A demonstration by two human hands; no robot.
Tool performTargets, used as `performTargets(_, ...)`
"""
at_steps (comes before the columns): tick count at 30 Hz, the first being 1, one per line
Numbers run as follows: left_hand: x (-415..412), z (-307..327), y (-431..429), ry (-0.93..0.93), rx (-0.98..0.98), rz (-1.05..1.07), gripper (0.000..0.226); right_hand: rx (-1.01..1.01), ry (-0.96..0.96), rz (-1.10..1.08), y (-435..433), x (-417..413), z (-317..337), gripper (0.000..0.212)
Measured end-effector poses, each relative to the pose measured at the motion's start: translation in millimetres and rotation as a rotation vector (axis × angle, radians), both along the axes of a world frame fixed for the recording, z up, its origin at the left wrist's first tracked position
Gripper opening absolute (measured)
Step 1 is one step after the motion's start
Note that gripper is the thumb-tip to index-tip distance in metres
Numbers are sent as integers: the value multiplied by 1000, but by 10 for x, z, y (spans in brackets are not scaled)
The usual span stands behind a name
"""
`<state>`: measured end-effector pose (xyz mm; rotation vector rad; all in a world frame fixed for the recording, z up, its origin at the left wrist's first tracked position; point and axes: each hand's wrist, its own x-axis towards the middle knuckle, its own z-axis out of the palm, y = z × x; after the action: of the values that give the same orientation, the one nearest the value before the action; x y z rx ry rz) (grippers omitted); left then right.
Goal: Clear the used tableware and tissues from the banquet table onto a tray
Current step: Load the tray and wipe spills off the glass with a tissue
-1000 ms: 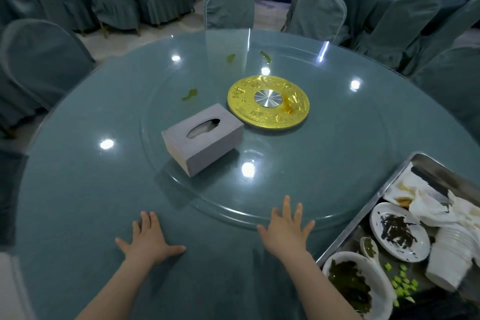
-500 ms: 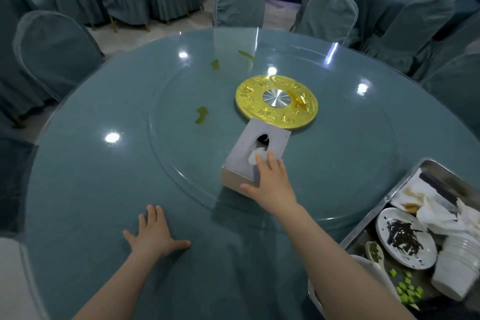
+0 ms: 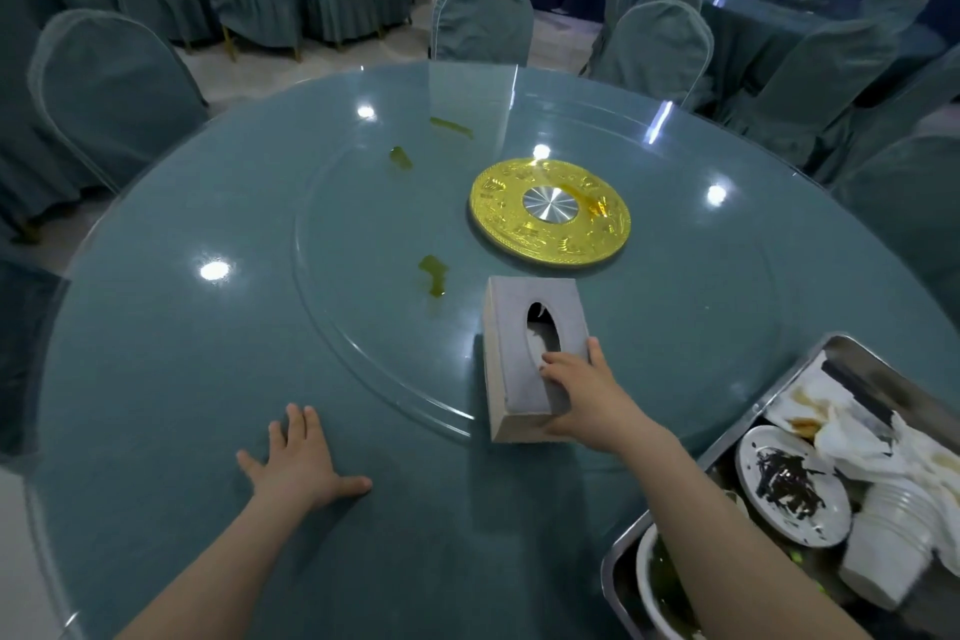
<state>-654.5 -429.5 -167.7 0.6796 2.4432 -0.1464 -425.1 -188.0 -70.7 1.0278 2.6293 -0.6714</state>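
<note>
Banquet table (image 3: 156, 379), left hand (image 3: 296, 463) flat, right hand (image 3: 587, 395) gripping tissue box (image 3: 514, 327)

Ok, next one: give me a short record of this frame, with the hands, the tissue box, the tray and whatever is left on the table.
left hand: flat on the table, holds nothing
right hand: grips the near end of the tissue box
tissue box: slot up, near end at the rim of the glass turntable
tray: at the table's right, holds a plate, stacked cups, used tissues and a bowl
left on the table: green food scraps on the turntable, gold disc at its centre
</note>
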Motion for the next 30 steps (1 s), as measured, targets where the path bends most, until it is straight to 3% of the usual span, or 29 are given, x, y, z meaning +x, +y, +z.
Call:
performTargets(3,1,-5,-16,8,3,-1,139,3,-55,39,73,120,30,63)
performTargets(7,4,5,-7,12,-7,-7,139,51,203,-174,180,158,62,41)
performTargets(10,0,3,27,18,-33,-16,139,194,134,-225,318,103,65,37)
performTargets(16,-13,0,55,34,-76,-31,139,218,-55,-182,652,131,158,24)
performTargets(23,-2,-11,76,43,-107,-47,137,321,-84,-174,777,400,74,42)
performTargets(30,-8,-23,99,58,-125,-52,138,321,-86,-100,816,441,14,41)
